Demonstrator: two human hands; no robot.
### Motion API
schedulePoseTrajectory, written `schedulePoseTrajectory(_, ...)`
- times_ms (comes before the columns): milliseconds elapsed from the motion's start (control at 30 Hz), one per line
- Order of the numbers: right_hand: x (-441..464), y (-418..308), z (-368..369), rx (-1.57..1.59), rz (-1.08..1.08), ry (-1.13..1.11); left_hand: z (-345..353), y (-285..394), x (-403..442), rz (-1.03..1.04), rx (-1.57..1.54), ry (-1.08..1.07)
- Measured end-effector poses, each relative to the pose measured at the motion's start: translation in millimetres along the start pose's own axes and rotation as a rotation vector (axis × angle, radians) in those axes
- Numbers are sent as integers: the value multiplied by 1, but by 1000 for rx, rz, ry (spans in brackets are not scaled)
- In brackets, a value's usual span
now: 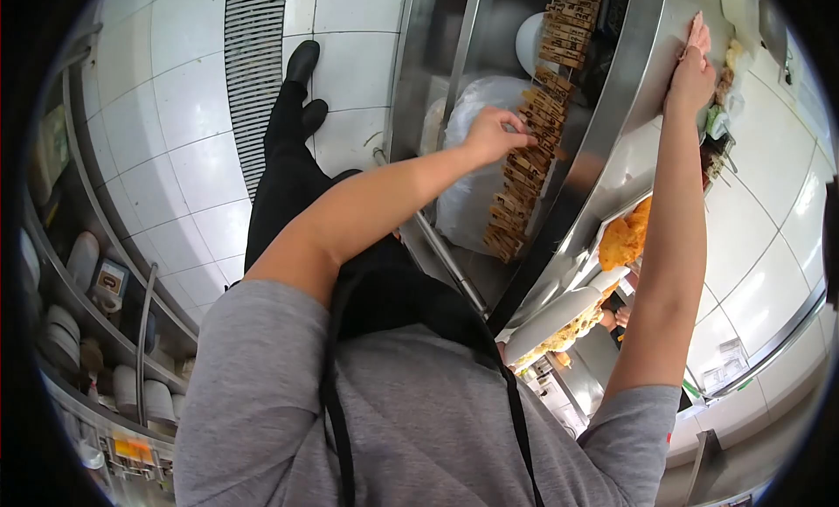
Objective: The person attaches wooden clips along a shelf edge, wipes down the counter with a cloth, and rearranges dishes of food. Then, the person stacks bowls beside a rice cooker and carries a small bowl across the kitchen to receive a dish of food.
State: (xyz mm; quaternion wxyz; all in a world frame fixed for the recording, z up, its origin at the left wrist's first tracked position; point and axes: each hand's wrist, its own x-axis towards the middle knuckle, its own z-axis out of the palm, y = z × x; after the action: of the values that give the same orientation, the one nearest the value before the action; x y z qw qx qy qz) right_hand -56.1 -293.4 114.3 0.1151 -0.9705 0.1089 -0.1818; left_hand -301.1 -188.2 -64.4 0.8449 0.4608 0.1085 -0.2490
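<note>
Clips (548, 94): long row below the bench (642, 57); row's axis follows its edge, each clip crosswise.
Left hand (496, 135): narrow grip at the row; cannot tell if holding one.
Right hand (692, 80): closed on pink cloth (698, 35), tip pointing forward.
Progress: handling seems underway; remainder unclear.

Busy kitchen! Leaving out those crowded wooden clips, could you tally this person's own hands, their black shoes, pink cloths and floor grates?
Left hand and right hand: 2
Black shoes: 2
Pink cloth, in the right hand: 1
Slotted floor grate: 1
Total: 6
</note>
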Motion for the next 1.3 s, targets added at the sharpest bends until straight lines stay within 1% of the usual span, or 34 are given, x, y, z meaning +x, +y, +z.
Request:
schedulePoseTrajectory(33, 5, 5, 2, 37, 15, -53, 5, 3, -2, 61, 140, 92)
schedulePoseTrajectory(67, 9, 11, 4, 39, 14, -51, 10, 5, -5, 102, 237, 35)
schedulePoseTrajectory(100, 10, 12, 5, 16, 2, -37, 13, 8, -11, 104, 237, 35)
schedulePoseTrajectory(167, 10, 14, 6, -7, -12, -24, 14, 14, -18, 43, -1, -78)
schedulePoseTrajectory(200, 10, 14, 6, 30, -29, -25, 10, 17, -18, -58, -64, -207)
schedulePoseTrajectory(233, 10, 13, 7, 67, -46, -27, 10, 21, -19, -56, -63, -205)
schedulePoseTrajectory(300, 4, 2, -1, 59, -10, -68, 12, 25, -22, -102, -147, -97)
schedulePoseTrajectory(333, -1, -5, -4, 47, 28, -110, 10, 19, -19, -101, -147, -95)
schedulePoseTrajectory(367, -2, -5, -3, 47, 25, -110, 6, 13, -16, -134, -231, -108)
schedulePoseTrajectory(400, -4, -4, 0, -14, -38, 6, 1, 14, -14, -165, -314, -120)
schedulePoseTrajectory(433, -5, -4, 3, -75, -101, 123, -4, 14, -14, -161, -315, -119)
schedulePoseTrajectory(533, -6, -4, 3, -45, -59, 116, -19, 17, -17, -219, -377, -157)
schedulePoseTrajectory(567, -6, -5, 2, -41, -60, 116, -20, 20, -19, -191, -306, -114)
schedulePoseTrajectory(600, -3, -4, 0, 27, 2, 18, -21, 20, -19, -163, -235, -72)
schedulePoseTrajectory(633, -1, -4, -2, 94, 62, -80, -22, 16, -16, -159, -234, -72)
schedulePoseTrajectory(667, 4, 0, 0, 97, 57, -76, -25, 9, -11, -159, -262, -86)
schedulePoseTrajectory(733, 10, 9, 5, -73, -52, -23, -29, 2, -6, -154, -293, -100)
schedulePoseTrajectory(767, 15, 14, 7, -72, -55, -24, -31, -2, -4, -175, -291, -116)
schedulePoseTrajectory(833, 3, 4, 6, 177, 111, -56, -33, 3, -4, -203, -288, -130)
schedulePoseTrajectory(867, -3, -2, 4, 172, 118, -59, -32, 10, -5, -302, -284, -132)
schedulePoseTrajectory(900, -9, -10, 1, 102, 77, -13, -29, 15, -8, -402, -280, -139)
schedulePoseTrajectory(933, -11, -12, -2, 28, 36, 32, -27, 12, -12, -413, -284, -148)
schedulePoseTrajectory(1000, -11, -10, -3, 21, 37, 36, -29, 6, -21, -551, -199, 12)
schedulePoseTrajectory(1033, -13, -12, -3, 29, 32, 39, -30, -14, -26, -559, -197, 5)
schedulePoseTrajectory(1100, -17, -22, -8, 20, 60, 16, -27, -66, -37, -419, 78, -466)
schedulePoseTrajectory(1167, -19, -21, -9, 12, 88, -3, -7, -83, -56, -393, 165, -678)
schedulePoseTrajectory(1233, -15, -15, -3, -15, 21, 71, 10, -80, -72, -415, 163, -671)
schedulePoseTrajectory(1300, -16, -14, -4, -25, 23, 74, 21, -73, -79, -435, 160, -661)
